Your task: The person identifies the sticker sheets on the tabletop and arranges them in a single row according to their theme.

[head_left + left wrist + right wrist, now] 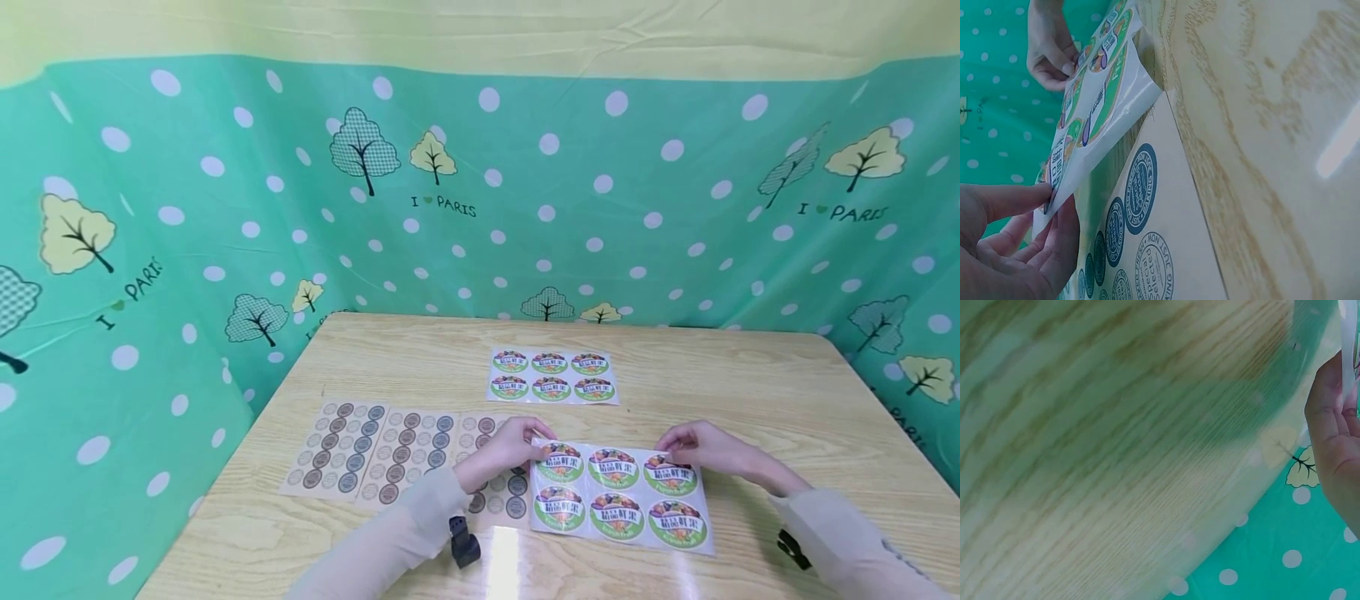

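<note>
My left hand (510,448) pinches the upper left corner of a white sticker sheet (615,483) with oval fruit labels in two rows. At the sheet's upper right corner, my right hand (703,446) grips the edge. In the left wrist view, the left thumb and fingers (1054,244) hold the sheet (1125,103) from both sides, and it is raised off the tabletop and tilted. The right wrist view has the right hand (1338,437) at the frame's edge, with the sheet (1348,350) seen nearly edge-on. Part of a brown sticker sheet (495,512) lies beneath the left forearm.
A second fruit-label sheet (552,376) lies flat farther back on the wooden table (780,392). Beige sheets of round brown and blue stickers (330,450) lie side by side at the left. A green dotted cloth (480,192) hangs behind the table.
</note>
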Motion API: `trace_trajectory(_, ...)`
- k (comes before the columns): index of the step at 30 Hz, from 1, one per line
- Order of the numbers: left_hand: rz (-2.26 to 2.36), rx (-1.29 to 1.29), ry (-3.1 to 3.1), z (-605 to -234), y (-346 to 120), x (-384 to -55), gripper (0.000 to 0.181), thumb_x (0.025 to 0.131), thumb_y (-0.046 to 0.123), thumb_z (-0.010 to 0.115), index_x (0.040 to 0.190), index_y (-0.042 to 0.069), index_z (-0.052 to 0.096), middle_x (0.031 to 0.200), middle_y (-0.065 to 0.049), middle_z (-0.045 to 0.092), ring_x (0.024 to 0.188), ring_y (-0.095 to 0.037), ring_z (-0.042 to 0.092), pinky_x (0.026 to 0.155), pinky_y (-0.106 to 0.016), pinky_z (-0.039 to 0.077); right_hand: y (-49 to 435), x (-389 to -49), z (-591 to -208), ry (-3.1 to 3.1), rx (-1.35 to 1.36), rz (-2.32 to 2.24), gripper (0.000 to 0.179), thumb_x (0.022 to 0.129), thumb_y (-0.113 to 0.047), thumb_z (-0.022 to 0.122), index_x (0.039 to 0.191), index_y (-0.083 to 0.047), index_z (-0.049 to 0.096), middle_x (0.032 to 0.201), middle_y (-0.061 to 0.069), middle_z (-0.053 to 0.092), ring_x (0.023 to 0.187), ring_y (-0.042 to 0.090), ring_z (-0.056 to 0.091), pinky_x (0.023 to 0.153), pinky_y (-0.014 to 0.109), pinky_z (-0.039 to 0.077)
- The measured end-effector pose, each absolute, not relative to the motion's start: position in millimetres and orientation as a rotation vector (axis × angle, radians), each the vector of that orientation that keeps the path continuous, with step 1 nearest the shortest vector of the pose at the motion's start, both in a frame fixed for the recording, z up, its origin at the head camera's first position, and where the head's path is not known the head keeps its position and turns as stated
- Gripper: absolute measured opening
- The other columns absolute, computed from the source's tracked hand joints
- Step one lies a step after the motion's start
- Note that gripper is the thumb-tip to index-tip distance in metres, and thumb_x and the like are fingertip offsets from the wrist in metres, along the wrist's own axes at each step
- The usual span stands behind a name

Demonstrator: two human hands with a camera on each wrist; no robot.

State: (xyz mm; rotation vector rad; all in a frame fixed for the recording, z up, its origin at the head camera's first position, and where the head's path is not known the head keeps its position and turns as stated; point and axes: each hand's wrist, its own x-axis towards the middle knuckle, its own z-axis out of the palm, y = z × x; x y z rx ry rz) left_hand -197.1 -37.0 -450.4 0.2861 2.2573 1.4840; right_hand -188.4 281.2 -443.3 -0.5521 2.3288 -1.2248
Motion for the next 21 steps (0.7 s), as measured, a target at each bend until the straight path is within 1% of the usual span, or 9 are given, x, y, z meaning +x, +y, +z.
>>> trace_trajectory(5, 1.475, 0.27, 2.281, -452.6, -36.3, -198.2, 0.02, 0.075, -0.003, 0.065, 0.094, 0.002, 0.064, 0.072, -0.004, 0.058, 0.052, -0.01, 0.052, 0.048, -0.023, 0.05, 280.2, -188.1, -444.9, 2.357, -0.545, -1.224, 0.023, 0.084, -0.004, 0.057, 0.099, 0.012, 0.059, 0.087, 0.014, 0.066, 0.072, 0.007, 0.06, 0.064, 0.021, 0.051)
trace_trajectory(14, 1.444, 0.323, 2.351, -455.7, -34.7, -198.6, 0.019, 0.072, -0.005, 0.067, 0.091, 0.001, 0.064, 0.064, 0.0, 0.053, 0.05, -0.008, 0.046, 0.043, -0.017, 0.042, 278.5, -187.4, -446.4, 2.397, -0.57, -1.21, 0.022, 0.083, -0.004, 0.058, 0.098, 0.011, 0.06, 0.087, 0.015, 0.066, 0.073, 0.006, 0.06, 0.065, 0.02, 0.051)
trace_trajectory(19, 1.388, 0.356, 2.415, -456.7, -34.1, -199.7, 0.019, 0.072, -0.004, 0.068, 0.089, 0.002, 0.065, 0.064, 0.001, 0.052, 0.049, -0.007, 0.045, 0.042, -0.016, 0.042, 277.9, -187.4, -447.8, 2.426, -0.594, -1.191, 0.021, 0.082, -0.003, 0.059, 0.097, 0.011, 0.061, 0.087, 0.014, 0.066, 0.072, 0.004, 0.058, 0.065, 0.019, 0.05)
trace_trajectory(21, 1.358, 0.363, 2.447, -457.3, -33.7, -200.2, 0.019, 0.071, -0.003, 0.069, 0.088, 0.003, 0.065, 0.065, 0.001, 0.053, 0.051, -0.007, 0.045, 0.045, -0.017, 0.043, 278.2, -187.7, -449.1, 2.442, -0.605, -1.182, 0.02, 0.081, -0.004, 0.06, 0.097, 0.01, 0.062, 0.087, 0.013, 0.066, 0.072, 0.002, 0.058, 0.065, 0.019, 0.05)
